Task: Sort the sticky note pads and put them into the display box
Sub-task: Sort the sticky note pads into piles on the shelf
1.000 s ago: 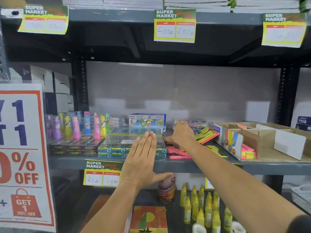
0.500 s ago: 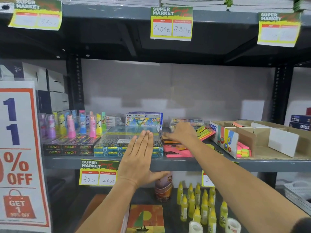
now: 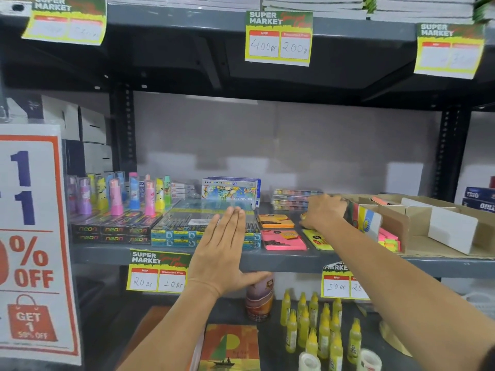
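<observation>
Right hand (image 3: pixel 325 211) curled over a pad beside the display box (image 3: pixel 396 226), grip unclear; lift flat. Left hand (image 3: pixel 223 254) flat, empty.

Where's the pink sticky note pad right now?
In the head view, the pink sticky note pad lies flat at the front edge of the middle shelf, just in front of the orange pad, between the blue pencil boxes and the yellow pad.

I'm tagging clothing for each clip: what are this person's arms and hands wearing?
Both forearms are bare; the left hand and right hand show no gloves, rings or watch. A dark sleeve edge shows at the right upper arm.
</observation>
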Available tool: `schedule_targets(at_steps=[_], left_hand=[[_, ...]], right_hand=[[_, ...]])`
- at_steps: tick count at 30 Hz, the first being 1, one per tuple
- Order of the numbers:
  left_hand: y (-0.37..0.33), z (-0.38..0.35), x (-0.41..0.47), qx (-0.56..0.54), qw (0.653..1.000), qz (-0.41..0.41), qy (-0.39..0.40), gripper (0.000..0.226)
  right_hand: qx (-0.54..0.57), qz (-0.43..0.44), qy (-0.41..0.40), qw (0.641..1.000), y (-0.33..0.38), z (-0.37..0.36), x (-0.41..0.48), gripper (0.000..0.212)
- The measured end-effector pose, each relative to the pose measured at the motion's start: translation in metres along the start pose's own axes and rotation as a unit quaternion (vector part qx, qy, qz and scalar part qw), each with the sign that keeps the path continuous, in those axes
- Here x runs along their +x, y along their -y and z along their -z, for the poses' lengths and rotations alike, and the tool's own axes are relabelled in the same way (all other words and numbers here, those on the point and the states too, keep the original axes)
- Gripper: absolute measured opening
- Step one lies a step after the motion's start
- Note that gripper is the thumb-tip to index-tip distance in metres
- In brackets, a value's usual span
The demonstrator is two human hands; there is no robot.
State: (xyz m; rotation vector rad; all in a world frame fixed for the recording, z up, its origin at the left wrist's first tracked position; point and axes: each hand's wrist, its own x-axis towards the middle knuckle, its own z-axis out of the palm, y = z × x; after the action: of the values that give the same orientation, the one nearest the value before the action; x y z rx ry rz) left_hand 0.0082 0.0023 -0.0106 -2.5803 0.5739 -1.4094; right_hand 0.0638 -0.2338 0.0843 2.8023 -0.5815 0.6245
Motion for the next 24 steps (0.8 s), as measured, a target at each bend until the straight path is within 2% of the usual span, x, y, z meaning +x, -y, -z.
schedule_targets(at_steps=[6,15,24], left_hand=[[0.0,0.0,0.0,0.005,1.0,-0.002,-0.002,0.115],[0.001,-0.002,0.0,0.012,1.0,-0.003,-0.009,0.116],[0.0,-0.004,0.0,0.014,1.0,-0.003,-0.016,0.118]], right_hand=[[-0.031,0.01,-0.001,0.999,0.004,0.007,0.001,0.057],[0.004,0.037,-0.046,0.998,0.002,0.007,0.0,0.061],[0.125,0.025,-0.112,0.985,-0.015,0.043,-0.027,0.055]])
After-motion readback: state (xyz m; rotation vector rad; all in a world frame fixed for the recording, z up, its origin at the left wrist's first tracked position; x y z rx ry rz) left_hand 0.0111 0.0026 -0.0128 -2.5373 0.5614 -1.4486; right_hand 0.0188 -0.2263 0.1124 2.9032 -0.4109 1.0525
